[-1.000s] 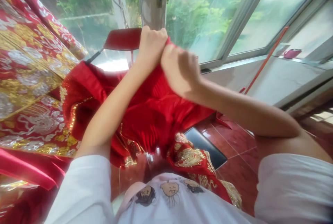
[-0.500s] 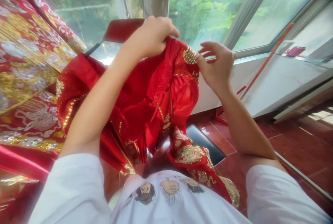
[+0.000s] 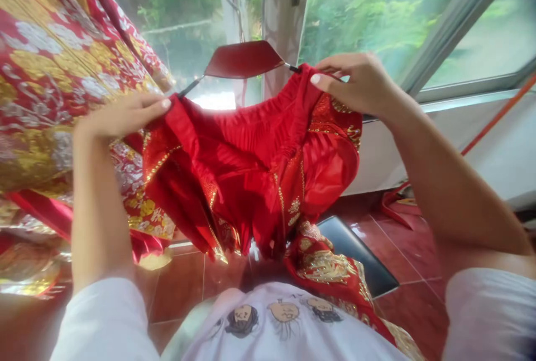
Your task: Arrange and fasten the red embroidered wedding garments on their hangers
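A red garment (image 3: 247,165) with gathered cloth, gold beading and gold embroidery hangs spread in front of me. Its upper edge is on a hanger (image 3: 245,60) with a red centre panel and dark ends. My left hand (image 3: 119,112) pinches the garment's left top corner between thumb and fingers, beside the hanger's left end. At the opposite corner, my right hand (image 3: 358,81) has its thumb on top of the cloth and its fingers behind, partly hidden. The garment's lower part, thick with gold embroidery, drapes down to the right of my lap.
A red cloth with gold and silver floral embroidery (image 3: 50,70) hangs close on the left. Window frames (image 3: 285,25) stand ahead. A black flat-topped object (image 3: 355,255) is on the tiled floor (image 3: 180,288). An orange-red pole (image 3: 498,115) leans at the right.
My left hand has moved from the garment's right side to its left top corner, uncovering the hanger. My right hand has closed on the right corner. The view has shifted left.
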Available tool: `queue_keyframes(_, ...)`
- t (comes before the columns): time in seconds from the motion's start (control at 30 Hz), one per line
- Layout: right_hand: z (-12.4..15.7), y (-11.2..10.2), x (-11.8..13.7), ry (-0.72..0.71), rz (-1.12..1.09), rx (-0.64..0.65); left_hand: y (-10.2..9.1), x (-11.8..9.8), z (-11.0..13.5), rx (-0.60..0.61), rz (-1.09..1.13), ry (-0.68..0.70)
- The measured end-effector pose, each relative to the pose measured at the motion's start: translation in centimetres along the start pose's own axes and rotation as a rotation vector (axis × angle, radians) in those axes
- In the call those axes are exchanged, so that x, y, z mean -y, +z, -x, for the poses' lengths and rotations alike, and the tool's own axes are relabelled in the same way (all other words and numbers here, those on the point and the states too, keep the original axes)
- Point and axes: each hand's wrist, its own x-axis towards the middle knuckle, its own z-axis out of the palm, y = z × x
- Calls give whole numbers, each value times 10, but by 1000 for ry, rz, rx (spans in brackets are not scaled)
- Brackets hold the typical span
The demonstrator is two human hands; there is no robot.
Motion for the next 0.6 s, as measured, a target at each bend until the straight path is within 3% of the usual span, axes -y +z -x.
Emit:
queue_keyframes(0.1,-21,6,18,-7,-16,67,17,5,6,-77,67,148)
queue_keyframes(0.27,-43,16,32,-121,-40,242,31,-6,6,-345,57,166)
queue_keyframes(0.47,-42,27,17,-175,213,132,30,-4,-8,-460,112,176)
queue_keyframes(0.6,-37,26,21,-113,329,166,23,-14,-33,-670,154,146)
